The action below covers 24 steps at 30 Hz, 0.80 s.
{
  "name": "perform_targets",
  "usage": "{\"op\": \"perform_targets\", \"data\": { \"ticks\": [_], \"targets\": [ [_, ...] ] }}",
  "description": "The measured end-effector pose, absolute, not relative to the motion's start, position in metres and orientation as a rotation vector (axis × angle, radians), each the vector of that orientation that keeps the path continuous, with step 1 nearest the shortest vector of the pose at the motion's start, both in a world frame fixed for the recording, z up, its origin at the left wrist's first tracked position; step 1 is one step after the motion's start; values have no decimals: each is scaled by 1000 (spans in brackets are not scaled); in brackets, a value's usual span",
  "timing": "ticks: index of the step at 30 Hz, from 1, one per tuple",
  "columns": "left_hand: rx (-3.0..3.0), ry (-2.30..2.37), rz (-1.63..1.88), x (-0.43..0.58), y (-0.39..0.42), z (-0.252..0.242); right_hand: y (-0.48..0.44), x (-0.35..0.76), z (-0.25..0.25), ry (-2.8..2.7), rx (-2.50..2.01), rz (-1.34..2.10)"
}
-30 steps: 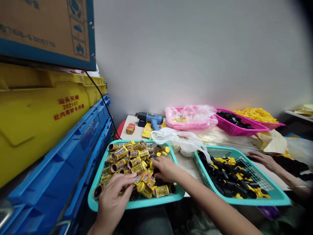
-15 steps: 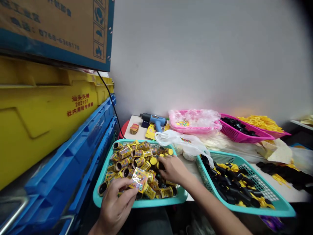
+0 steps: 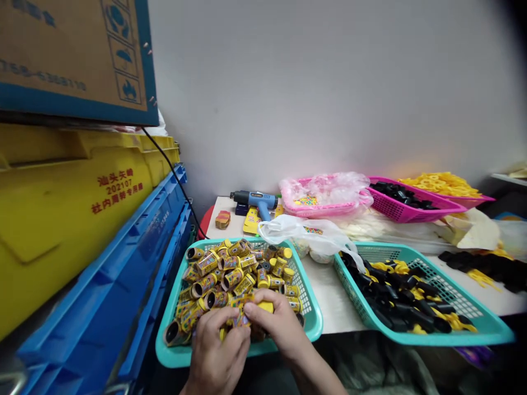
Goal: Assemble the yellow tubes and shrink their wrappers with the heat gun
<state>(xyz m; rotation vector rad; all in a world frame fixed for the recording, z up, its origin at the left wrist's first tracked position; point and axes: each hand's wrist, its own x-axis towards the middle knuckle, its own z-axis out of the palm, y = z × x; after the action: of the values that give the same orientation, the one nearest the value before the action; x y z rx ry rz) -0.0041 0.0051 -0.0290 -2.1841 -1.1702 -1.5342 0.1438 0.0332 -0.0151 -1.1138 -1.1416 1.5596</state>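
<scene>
- Here we go: the left hand (image 3: pixel 216 351) and the right hand (image 3: pixel 274 328) are close together, knuckles nearly meeting, low over a teal mesh basket (image 3: pixel 315 323).
- Both hands are closed, fingers curled and pinching one yellow labelled tube (image 3: pixel 242 317) between them, right at the basket's near side. The fingers hide most of it.
- That basket is heaped with yellow labelled tubes (image 3: pixel 233 278), lying every which way, some with dark open ends showing.
- Just to the right sits a second teal basket (image 3: pixel 453 332), piled with black and yellow parts (image 3: pixel 399 299).
- More black and yellow parts (image 3: pixel 477 264) lie loose on the table (image 3: pixel 333 299), further right.
- Beyond the baskets, a white plastic bag (image 3: pixel 304 231) slumps against the first basket's far rim.
- At the back, a blue hot glue gun (image 3: pixel 257 200) lies near a small brown block (image 3: pixel 223 219).
- Alongside are a pink tray of clear plastic (image 3: pixel 325 192) and a pink basket of black parts (image 3: pixel 405 212).
- Yellow rings (image 3: pixel 442 185) fill another pink basket at the far end.
- Over on the left, a yellow crate (image 3: pixel 69 219) stands on blue crates (image 3: pixel 102 274), with a cardboard box (image 3: pixel 74 55) on top.
</scene>
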Motion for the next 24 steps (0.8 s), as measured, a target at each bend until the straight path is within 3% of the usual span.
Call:
{"op": "perform_targets", "data": {
  "ticks": [8,16,24],
  "targets": [
    [-2094,-2242,-2708,0,8,-19,38,153,-12,-1356,-1019,1339],
    [-1974,-2662,-2525,-10,18,-11,28,173,-7,-692,-649,1702],
    [-1961,-2630,-2608,-14,16,-20,29,185,-6,-984,-762,1543]
  ]
}}
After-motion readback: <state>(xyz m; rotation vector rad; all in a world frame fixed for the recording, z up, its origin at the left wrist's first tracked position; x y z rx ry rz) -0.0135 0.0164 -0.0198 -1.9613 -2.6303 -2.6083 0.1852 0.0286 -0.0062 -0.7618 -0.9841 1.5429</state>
